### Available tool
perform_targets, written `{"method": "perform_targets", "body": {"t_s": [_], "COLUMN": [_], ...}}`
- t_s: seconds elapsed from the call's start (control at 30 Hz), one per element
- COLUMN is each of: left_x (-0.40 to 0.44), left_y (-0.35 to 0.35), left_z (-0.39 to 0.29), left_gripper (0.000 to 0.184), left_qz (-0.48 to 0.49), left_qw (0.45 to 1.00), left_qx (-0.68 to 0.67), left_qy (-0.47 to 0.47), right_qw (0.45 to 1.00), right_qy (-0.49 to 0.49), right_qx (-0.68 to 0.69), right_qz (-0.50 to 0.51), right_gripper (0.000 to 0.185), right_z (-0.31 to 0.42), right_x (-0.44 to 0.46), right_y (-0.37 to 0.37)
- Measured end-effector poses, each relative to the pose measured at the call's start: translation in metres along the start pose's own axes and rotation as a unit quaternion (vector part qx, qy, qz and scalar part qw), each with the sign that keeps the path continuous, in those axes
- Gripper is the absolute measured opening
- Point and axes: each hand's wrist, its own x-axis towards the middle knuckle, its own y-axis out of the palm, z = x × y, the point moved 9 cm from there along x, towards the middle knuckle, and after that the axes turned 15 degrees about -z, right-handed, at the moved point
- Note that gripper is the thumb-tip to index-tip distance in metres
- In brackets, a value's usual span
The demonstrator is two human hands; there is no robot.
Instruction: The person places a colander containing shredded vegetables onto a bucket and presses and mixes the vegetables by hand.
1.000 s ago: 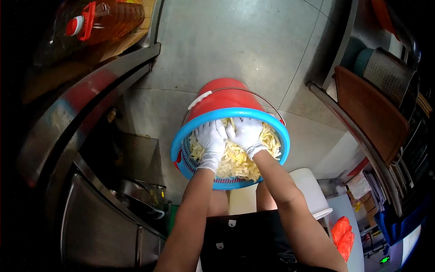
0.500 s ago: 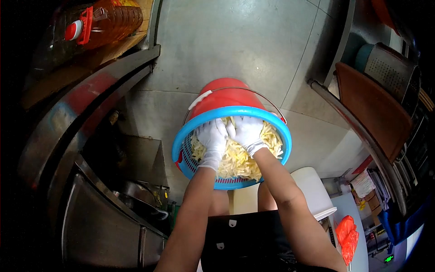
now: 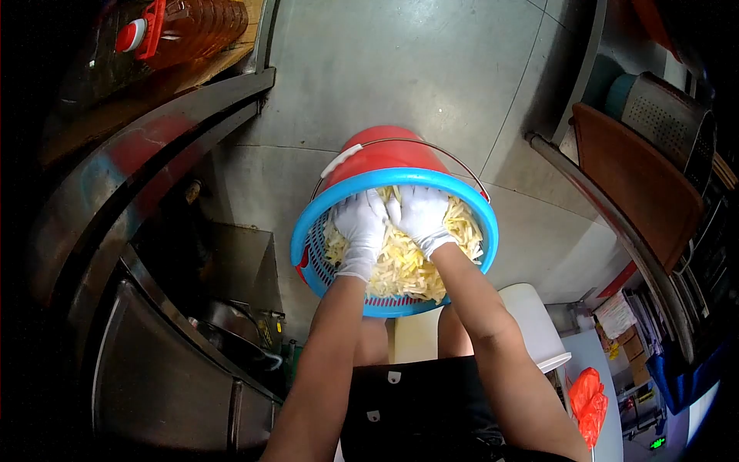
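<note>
Reaching into pale cut strips (image 3: 404, 269) within the blue basket (image 3: 369, 182), your gloved left hand (image 3: 360, 219) and right hand (image 3: 421, 209) lie close together; whether either grips cannot be told. A red bucket (image 3: 392, 158) shows beyond the basket. Cutting appears done; how much handling remains is unclear.

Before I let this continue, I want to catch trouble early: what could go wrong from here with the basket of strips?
1. The blue basket looks tipped toward the camera, and the pale strips lie close to its near rim, so some might spill.
2. The left hand and right hand are both among the strips; a hard push could shift the basket against the red bucket.
3. The basket's side is slotted, so small pieces might slip through.
</note>
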Motion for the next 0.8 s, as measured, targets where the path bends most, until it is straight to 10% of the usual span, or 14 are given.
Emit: {"method": "perform_targets", "body": {"t_s": [0.6,0.8], "left_x": [0.007,0.004], "left_y": [-0.002,0.016], "left_z": [0.000,0.008], "left_gripper": [0.027,0.025], "left_qz": [-0.064,0.178], "left_qw": [0.997,0.977], "left_qx": [0.035,0.045], "left_qy": [-0.014,-0.113], "right_qw": [1.000,1.000], "right_qy": [0.003,-0.004], "right_qx": [-0.003,-0.014], "right_qz": [-0.012,-0.027], "right_gripper": [0.032,0.031], "right_z": [0.000,0.002], "right_x": [0.003,0.004], "right_y": [0.000,-0.001]}}
